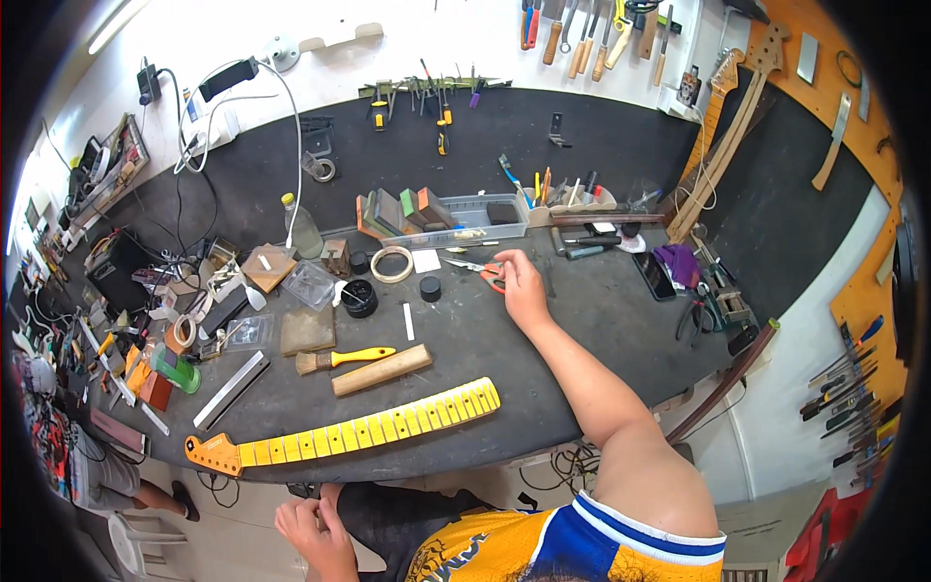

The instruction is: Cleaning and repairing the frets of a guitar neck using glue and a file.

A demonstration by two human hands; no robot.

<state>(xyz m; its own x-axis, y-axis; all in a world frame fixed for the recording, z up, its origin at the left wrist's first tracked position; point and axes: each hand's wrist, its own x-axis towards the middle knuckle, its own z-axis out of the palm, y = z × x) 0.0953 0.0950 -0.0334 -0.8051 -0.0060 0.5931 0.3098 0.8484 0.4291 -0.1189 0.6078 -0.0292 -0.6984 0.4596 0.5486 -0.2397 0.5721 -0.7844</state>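
Orange-handled metal scissors [482,271] lie on the dark felt-covered surface [582,320], far from you, just in front of the clear plastic tray [465,218] with sanding blocks. In the head view, which is the only one, your right hand [519,286] is stretched out over them, and the fingers touch or nearly touch the orange handles. I cannot tell if the fingers are already closed on the handles; they look loosely curled, not a firm grip. Your left hand [310,529] is low, below the front edge of the surface, near your dark trousers, half open, and it holds nothing that I can see.

My judgement is that the step in hand is the picking up of the scissors, and it is at the beginning. The next move asks you to put the fingers through or around the handles and lift the blades clear of the small black round cap [431,288] and the ring of pale tape [392,264] that stand near.

Closer to you lies the long yellow-taped guitar neck [359,430], apart from the right hand. Beside it are a plain wooden block [382,371] and a yellow-handled brush [344,359].
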